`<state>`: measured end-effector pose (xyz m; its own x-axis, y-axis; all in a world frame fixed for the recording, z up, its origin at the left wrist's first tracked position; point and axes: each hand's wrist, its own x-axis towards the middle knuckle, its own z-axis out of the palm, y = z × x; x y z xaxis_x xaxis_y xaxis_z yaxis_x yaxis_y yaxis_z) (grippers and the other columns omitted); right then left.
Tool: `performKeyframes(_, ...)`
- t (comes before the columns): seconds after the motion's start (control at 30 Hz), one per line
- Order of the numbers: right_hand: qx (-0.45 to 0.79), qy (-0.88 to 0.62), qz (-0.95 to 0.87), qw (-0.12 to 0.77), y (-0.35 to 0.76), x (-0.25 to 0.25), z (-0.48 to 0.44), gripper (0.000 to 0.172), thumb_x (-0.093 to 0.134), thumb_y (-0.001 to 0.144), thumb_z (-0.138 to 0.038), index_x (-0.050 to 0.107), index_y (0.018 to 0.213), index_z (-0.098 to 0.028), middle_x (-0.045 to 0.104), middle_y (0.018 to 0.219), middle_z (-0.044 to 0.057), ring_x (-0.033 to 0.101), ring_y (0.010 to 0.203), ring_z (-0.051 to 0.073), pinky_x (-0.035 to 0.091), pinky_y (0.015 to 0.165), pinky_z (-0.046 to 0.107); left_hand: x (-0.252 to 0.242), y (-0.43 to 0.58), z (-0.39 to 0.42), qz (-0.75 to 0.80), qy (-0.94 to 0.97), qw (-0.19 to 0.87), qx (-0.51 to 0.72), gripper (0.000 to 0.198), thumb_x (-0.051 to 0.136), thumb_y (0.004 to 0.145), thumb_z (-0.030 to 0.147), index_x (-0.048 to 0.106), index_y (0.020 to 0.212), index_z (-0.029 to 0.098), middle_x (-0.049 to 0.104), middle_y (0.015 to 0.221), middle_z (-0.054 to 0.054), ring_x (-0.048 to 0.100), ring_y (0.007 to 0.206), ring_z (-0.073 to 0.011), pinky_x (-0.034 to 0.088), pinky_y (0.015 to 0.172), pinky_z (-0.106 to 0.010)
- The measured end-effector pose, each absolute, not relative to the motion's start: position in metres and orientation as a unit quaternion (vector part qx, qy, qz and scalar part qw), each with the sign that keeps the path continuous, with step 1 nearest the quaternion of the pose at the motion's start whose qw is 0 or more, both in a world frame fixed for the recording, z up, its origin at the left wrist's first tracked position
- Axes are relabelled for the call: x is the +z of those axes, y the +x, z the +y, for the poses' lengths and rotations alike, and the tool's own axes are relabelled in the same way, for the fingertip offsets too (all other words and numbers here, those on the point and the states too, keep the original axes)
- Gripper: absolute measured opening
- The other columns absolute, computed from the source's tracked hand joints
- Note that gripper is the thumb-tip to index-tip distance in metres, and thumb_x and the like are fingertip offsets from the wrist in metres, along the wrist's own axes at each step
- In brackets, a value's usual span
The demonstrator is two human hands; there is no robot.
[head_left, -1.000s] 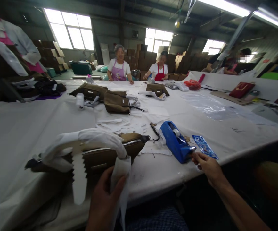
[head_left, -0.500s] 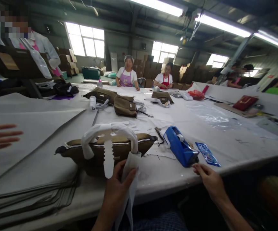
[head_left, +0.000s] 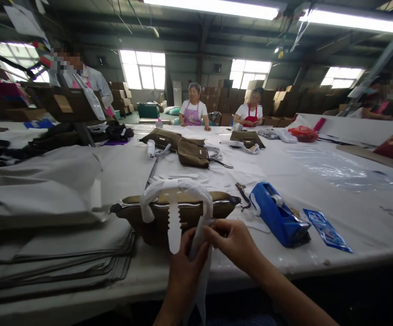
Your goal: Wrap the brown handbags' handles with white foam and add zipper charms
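Note:
An olive-brown handbag point(head_left: 155, 217) lies on the white table point(head_left: 318, 203) in front of me, its handle point(head_left: 176, 186) wrapped in white paper. A serrated white paper strip point(head_left: 174, 228) hangs down its front. My left hand point(head_left: 186, 265) is closed around a loose end of white wrapping paper point(head_left: 201, 271) at the handle's right base. My right hand point(head_left: 233, 244) pinches the same paper end from the right, fingers pressed together. A blue tape dispenser point(head_left: 278, 215) stands just right of the bag.
A stack of flat grey-white sheets point(head_left: 47, 217) fills the left side. More brown bags point(head_left: 189, 151) lie mid-table. A blue packet point(head_left: 325, 224) lies right of the dispenser. Two seated people in aprons are at the far end, and one person stands far left.
My right hand left the tape dispenser and came across to the paper at the bag's handle. The view swung left and rose. The other person's hand at the left edge is gone.

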<state>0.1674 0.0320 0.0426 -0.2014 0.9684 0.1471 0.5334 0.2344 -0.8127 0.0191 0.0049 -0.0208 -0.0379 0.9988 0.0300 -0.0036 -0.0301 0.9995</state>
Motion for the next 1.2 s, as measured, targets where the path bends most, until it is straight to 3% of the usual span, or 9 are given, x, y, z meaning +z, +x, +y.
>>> performKeyframes(0.27, 0.152, -0.603, -0.753, 0.213, 0.175, 0.053, 0.032, 0.033, 0.06, 0.091, -0.047, 0.079, 0.077, -0.025, 0.075, 0.069, 0.006, 0.066, 0.061, 0.021, 0.039, 0.061, 0.032, -0.023, 0.021, 0.003, 0.513, 0.47, 0.476, 0.537, 0.046, 0.076, 0.078, 0.048, 0.07, 0.112, 0.018, 0.073, 0.113, -0.011, 0.065, 0.11, -0.0316, 0.046, 0.099, -0.042)
performKeyframes(0.37, 0.126, -0.632, -0.738, 0.2, 0.183, 0.049, 0.037, 0.045, 0.063, 0.085, -0.063, 0.077, 0.071, -0.023, 0.074, 0.068, 0.011, 0.067, 0.064, 0.025, 0.038, 0.058, 0.032, -0.022, 0.021, 0.0, 0.503, 0.44, 0.513, 0.539, 0.053, 0.078, 0.074, 0.051, 0.069, 0.114, 0.017, 0.074, 0.111, -0.011, 0.067, 0.105, -0.0302, 0.049, 0.093, -0.038)
performKeyframes(0.43, 0.211, -0.642, -0.705, 0.216, 0.19, 0.038, 0.042, 0.057, 0.066, 0.075, -0.075, 0.071, 0.06, -0.021, 0.07, 0.057, 0.011, 0.064, 0.055, 0.024, 0.036, 0.051, 0.03, -0.021, 0.02, -0.002, 0.495, 0.42, 0.541, 0.534, 0.057, 0.079, 0.072, 0.052, 0.067, 0.116, 0.016, 0.074, 0.112, -0.012, 0.067, 0.105, -0.0293, 0.051, 0.09, -0.035)
performKeyframes(0.57, 0.57, -0.513, -0.579, 0.277, 0.195, -0.004, 0.049, 0.071, 0.055, 0.074, -0.085, 0.061, 0.056, -0.018, 0.058, 0.043, 0.003, 0.044, 0.034, 0.011, 0.03, 0.039, 0.024, -0.02, 0.02, -0.004, 0.458, 0.396, 0.604, 0.519, 0.058, 0.082, 0.07, 0.054, 0.068, 0.11, 0.016, 0.076, 0.097, -0.01, 0.069, 0.091, -0.0253, 0.051, 0.076, -0.03)
performKeyframes(0.67, 0.628, -0.467, -0.542, 0.306, 0.187, -0.033, 0.046, 0.077, 0.048, 0.072, -0.092, 0.055, 0.054, -0.017, 0.05, 0.04, -0.001, 0.037, 0.032, 0.008, 0.028, 0.038, 0.021, -0.018, 0.022, -0.003, 0.423, 0.372, 0.653, 0.506, 0.058, 0.082, 0.069, 0.057, 0.069, 0.106, 0.015, 0.075, 0.086, -0.008, 0.068, 0.077, -0.0215, 0.049, 0.067, -0.028)
performKeyframes(0.8, 0.605, -0.468, -0.502, 0.403, 0.183, -0.039, 0.032, 0.068, 0.058, 0.076, -0.082, 0.06, 0.065, -0.016, 0.061, 0.056, 0.002, 0.05, 0.047, 0.01, 0.04, 0.049, 0.022, -0.016, 0.023, -0.004, 0.432, 0.353, 0.665, 0.497, 0.059, 0.082, 0.069, 0.056, 0.068, 0.108, 0.014, 0.075, 0.084, -0.008, 0.066, 0.073, -0.0192, 0.047, 0.063, -0.025)
performKeyframes(0.97, 0.515, -0.457, -0.564, 0.456, 0.183, -0.007, 0.015, 0.047, 0.057, 0.092, -0.06, 0.075, 0.089, -0.016, 0.074, 0.089, 0.008, 0.068, 0.09, 0.027, 0.053, 0.082, 0.034, -0.016, 0.032, -0.009, 0.507, 0.394, 0.551, 0.533, 0.052, 0.083, 0.069, 0.05, 0.068, 0.106, 0.016, 0.076, 0.097, -0.01, 0.07, 0.092, -0.0265, 0.052, 0.079, -0.031)
performKeyframes(1.1, 0.505, -0.466, -0.58, 0.438, 0.172, 0.005, 0.022, 0.043, 0.063, 0.089, -0.056, 0.078, 0.088, -0.015, 0.074, 0.081, 0.006, 0.069, 0.086, 0.029, 0.054, 0.079, 0.034, -0.016, 0.037, -0.009, 0.557, 0.439, 0.454, 0.54, 0.046, 0.079, 0.075, 0.048, 0.064, 0.105, 0.017, 0.074, 0.096, -0.009, 0.07, 0.089, -0.026, 0.053, 0.079, -0.033)
performKeyframes(1.2, 0.572, -0.4, -0.563, 0.442, 0.175, 0.002, 0.023, 0.045, 0.059, 0.093, -0.056, 0.079, 0.1, -0.016, 0.076, 0.091, 0.007, 0.068, 0.093, 0.029, 0.054, 0.086, 0.036, -0.012, 0.034, -0.008, 0.559, 0.459, 0.452, 0.522, 0.045, 0.076, 0.079, 0.047, 0.063, 0.109, 0.017, 0.074, 0.101, -0.009, 0.069, 0.093, -0.0256, 0.053, 0.082, -0.033)
